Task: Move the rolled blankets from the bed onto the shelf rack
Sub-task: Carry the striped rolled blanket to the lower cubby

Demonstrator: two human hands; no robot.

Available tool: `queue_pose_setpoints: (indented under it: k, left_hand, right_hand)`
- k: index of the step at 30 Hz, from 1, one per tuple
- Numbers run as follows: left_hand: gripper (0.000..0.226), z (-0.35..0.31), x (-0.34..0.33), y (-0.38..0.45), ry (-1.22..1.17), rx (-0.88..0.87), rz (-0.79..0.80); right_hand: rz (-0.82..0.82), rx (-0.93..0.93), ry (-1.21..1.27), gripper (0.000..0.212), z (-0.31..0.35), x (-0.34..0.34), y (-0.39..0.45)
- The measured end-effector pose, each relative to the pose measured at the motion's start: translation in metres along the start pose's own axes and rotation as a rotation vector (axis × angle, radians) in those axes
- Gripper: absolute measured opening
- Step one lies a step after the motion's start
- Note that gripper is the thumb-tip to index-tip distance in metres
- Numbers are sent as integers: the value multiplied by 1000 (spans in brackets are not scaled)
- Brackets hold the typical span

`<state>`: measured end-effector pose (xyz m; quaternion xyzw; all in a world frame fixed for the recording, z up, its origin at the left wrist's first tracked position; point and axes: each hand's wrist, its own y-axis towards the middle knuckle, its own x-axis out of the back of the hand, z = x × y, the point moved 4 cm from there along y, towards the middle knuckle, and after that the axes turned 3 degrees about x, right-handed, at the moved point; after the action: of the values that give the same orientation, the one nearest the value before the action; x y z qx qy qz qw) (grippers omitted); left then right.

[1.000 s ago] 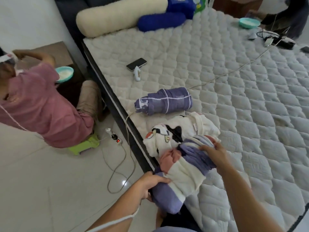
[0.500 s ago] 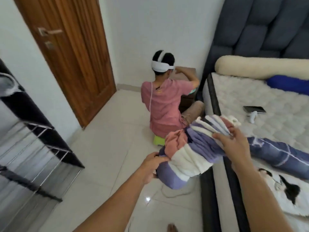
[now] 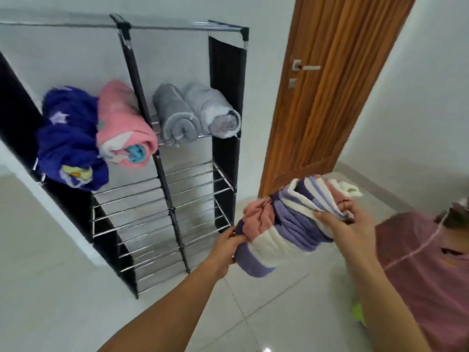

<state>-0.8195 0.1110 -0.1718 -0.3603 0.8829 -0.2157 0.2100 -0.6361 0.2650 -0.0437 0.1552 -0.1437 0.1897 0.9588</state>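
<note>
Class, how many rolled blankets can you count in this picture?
5. On the rack: blue, pink, dark grey, light grey. The striped one is held by the left hand and right hand.

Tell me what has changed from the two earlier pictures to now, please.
The striped rolled blanket was lifted off the bed and carried across the room; it is now held in the air in front of the shelf rack, not yet on it. Unchanged: the left hand grips its lower end and the right hand its upper end.
</note>
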Motion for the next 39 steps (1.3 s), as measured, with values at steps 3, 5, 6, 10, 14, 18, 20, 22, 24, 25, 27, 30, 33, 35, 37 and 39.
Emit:
queue_pose_setpoints:
  k: [3, 5, 6, 10, 14, 18, 20, 22, 24, 25, 27, 30, 33, 35, 37, 39]
  left_hand:
    - [24, -19, 18, 43, -113, 7, -116]
    - [25, -24, 30, 66, -191, 15, -173]
    - [27, -23, 37, 77, -233, 35, -207]
    - [38, -22, 58, 114, -378, 107, -316]
    - [34, -24, 84, 150, -420, 210, -388]
    - [22, -25, 113, 185, -454, 308, -410]
    - [26, -23, 128, 200, -453, 352, -433]
    - [30, -24, 141, 216, -460, 368, -452]
    - [36, -32, 149, 232, -461, 354, -445]
    - [38, -38, 151, 240, -442, 331, -435]
    - [43, -52, 154, 253, -389, 275, -397]
    - [45, -64, 152, 271, -349, 257, -346]
    - [51, -71, 143, 290, -374, 177, -333]
    - [55, -76, 132, 305, -390, 117, -310]
    - [61, -78, 119, 313, -419, 104, -280]
    - [66, -77, 113, 318, -434, 93, -283]
  right_hand:
    - [155, 83, -64, 30, 2, -58, 63]
    - [249, 164, -78, 30, 8, -98, 100]
    - [293, 182, -95, 30, 12, -119, 113]
    - [480, 221, -108, 27, 19, -200, 162]
    - [609, 156, -164, 30, 3, -281, 198]
    - [678, 101, -228, 26, -31, -351, 209]
    - [740, 62, -222, 44, -49, -381, 216]
    - [784, 27, -174, 48, -55, -407, 227]
    - [791, -21, -165, 46, -59, -428, 242]
    - [783, -39, -162, 46, -60, -436, 249]
    - [765, -43, -152, 47, -65, -451, 261]
    - [779, -95, -145, 49, -73, -465, 270]
    - [873, -74, -187, 53, -85, -476, 269]
    - [950, -44, -329, 54, -101, -473, 260]
    - [976, -17, -448, 56, -116, -464, 251]
    - [918, -20, -465, 58, -126, -453, 245]
